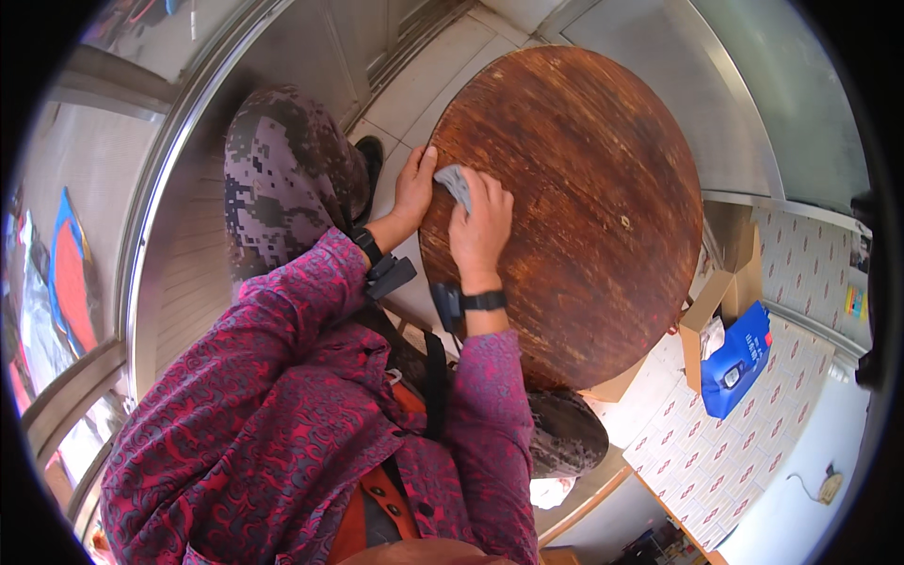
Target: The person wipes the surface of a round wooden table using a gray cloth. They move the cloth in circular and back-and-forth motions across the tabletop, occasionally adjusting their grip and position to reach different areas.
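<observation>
A round wooden tabletop (586,212) with worn reddish-brown varnish is before me. My left hand (415,185) holds its near left edge, thumb on top and the fingers partly hidden at the rim. Just to the right, my right hand (482,222) grips a grey cloth (454,183) against the top surface, close to that same edge. Pale scuffs and scratches run along the grain, and a small light mark (624,222) shows right of the middle. Each wrist wears a black strap with a dark device on it.
Beyond the tabletop's right side stands an open cardboard box (706,318) with a blue printed bag (738,364) at it. Metal-framed panels (282,141) rise on the left. A grey panel (664,85) stands at the far right. Pale tiles (438,78) cover the floor.
</observation>
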Demonstrator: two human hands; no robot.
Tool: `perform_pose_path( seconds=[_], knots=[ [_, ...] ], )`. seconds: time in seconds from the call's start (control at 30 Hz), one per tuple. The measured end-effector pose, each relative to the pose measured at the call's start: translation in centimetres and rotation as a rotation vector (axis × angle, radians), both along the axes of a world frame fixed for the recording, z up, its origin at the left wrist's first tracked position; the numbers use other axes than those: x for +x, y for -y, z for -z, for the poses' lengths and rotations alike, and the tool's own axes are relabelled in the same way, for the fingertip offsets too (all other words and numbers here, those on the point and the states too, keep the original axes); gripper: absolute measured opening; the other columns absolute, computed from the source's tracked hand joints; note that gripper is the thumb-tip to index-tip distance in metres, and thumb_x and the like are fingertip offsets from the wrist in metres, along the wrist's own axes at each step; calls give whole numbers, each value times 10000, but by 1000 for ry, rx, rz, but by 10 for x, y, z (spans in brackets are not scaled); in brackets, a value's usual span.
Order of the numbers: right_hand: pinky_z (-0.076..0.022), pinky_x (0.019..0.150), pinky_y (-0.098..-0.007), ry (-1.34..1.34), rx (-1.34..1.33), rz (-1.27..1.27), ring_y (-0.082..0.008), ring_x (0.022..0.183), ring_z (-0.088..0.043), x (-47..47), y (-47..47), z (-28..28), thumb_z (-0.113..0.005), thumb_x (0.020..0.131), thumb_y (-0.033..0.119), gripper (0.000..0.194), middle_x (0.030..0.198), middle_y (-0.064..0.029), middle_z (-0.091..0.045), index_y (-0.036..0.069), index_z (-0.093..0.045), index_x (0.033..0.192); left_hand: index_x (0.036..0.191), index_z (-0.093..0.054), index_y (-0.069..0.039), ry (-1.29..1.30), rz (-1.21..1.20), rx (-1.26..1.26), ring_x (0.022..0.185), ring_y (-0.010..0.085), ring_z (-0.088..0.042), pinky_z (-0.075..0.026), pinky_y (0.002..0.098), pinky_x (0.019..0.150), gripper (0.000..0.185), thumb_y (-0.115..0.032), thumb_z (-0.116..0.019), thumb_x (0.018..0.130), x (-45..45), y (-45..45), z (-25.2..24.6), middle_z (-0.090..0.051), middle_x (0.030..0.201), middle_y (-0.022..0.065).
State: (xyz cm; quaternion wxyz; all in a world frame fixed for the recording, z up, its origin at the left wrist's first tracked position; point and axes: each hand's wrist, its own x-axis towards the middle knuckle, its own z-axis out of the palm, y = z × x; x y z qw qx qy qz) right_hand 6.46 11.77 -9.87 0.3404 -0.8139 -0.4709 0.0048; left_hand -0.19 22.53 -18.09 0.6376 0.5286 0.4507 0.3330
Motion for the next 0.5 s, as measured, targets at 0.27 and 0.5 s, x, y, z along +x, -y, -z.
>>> perform_pose_path(
  seconds=[0.27,0.5],
  knots=[
    [-505,906,-447,99,46,594,-365,988,-669,69,132,-9,-574,700,-59,471,1071,-139,-713,52,-692,1141,1194,-604,-34,-21,-54,-12,979,191,-578,-451,320,896,438,-441,-524,1054,2,7,-3,-644,1034,95],
    [-449,965,-439,40,-34,18,-344,1110,-570,-25,22,1,-647,725,-50,536,1200,-127,-636,106,-632,1238,1205,-617,-31,-63,-53,35,1016,258,-622,-461,357,935,449,-439,-509,1052,4,1,13,-680,1074,142]
  ],
)
